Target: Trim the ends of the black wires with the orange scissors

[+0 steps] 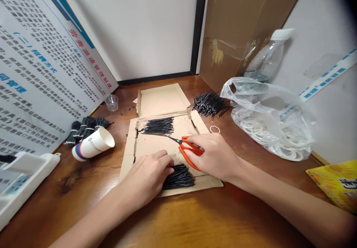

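Observation:
My right hand (214,153) is closed on a pair of red-handled scissors (189,147), fingers through the loops. Their dark blades point left, just below a row of short black wire pieces (158,126) on an opened cardboard box (178,188). My left hand (150,171) has its fingers curled together at the left end of a nearer pile of black wire pieces (180,177). Whatever lies between those fingertips is hidden. Small dark crumbs are scattered over the cardboard between the two piles.
Behind to the right lie a loose heap of black pieces (210,104), a white ring (214,129) and a plastic bag of white rings (267,125). At left are a tipped paper cup (93,143), banded black bundles (87,127), a clear cup (112,102) and a power strip (25,184).

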{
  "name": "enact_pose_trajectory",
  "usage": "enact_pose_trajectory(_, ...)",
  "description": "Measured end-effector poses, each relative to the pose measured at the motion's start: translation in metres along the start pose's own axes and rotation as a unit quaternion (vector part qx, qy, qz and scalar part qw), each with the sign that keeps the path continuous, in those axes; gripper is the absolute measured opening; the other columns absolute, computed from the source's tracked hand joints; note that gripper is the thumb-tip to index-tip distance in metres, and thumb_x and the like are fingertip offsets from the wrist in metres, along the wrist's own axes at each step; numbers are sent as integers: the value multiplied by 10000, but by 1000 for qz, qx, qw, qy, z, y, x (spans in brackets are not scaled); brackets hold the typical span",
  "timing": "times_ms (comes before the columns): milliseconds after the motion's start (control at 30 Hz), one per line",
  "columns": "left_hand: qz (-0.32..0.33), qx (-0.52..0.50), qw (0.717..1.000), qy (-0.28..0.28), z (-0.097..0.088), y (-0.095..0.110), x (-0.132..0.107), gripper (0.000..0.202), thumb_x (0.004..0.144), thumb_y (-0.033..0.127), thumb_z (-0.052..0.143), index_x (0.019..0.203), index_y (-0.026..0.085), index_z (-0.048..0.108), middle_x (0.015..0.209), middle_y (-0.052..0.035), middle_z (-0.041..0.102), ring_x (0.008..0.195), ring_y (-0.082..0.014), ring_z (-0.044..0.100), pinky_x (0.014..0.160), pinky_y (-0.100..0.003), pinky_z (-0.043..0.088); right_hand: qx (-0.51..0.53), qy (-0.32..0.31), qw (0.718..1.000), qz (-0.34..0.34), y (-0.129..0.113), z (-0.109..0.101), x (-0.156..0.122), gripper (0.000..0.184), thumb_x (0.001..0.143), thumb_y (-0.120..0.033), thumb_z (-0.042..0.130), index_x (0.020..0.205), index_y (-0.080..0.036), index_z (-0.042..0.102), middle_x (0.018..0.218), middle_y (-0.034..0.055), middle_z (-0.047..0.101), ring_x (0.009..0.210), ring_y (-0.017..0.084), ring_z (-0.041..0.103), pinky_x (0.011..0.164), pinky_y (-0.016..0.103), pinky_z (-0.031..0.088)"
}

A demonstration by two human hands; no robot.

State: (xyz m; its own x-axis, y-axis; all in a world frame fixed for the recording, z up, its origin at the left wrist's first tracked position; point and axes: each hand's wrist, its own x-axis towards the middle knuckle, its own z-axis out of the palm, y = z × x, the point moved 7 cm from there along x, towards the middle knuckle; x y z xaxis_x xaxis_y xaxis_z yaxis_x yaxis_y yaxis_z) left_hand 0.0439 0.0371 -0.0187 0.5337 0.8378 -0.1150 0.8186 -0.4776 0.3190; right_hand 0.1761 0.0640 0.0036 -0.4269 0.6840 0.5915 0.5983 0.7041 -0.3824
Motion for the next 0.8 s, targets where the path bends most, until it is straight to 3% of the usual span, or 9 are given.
enact_pose_trajectory(267, 4, -94, 993, 66, -6, -4, 0, 108, 871, 95, 510, 802, 176, 533, 797, -3, 562, 763, -157, 524, 678, -268, 389, 12, 0, 1000, 6, 2, -1, 0, 240, 845, -233, 499, 732, -101, 665, 626, 47, 643, 545, 138, 582, 527, 243, 363)
enact_pose_trajectory(567, -41, -152, 983, 96, -20, -14, -1, 86, 865, 138, 543, 798, 169, 587, 679, 24, 581, 607, -117, 495, 584, -231, 363, 27, 13, 1000, 10, 0, -5, 1, 209, 808, -242, 548, 652, -123, 619, 529, -13, 543, 472, 85, 449, 503, 224, 312)
enact_pose_trajectory(800, -2, -177, 970, 166, -36, -10, -3, 147, 915, 210, 500, 901, 176, 643, 805, -8, 658, 697, -131, 565, 634, -240, 420, 52, 9, 998, 24, 0, -6, 2, 207, 787, -228, 553, 600, -142, 567, 492, -47, 421, 449, 68, 344, 479, 224, 274)
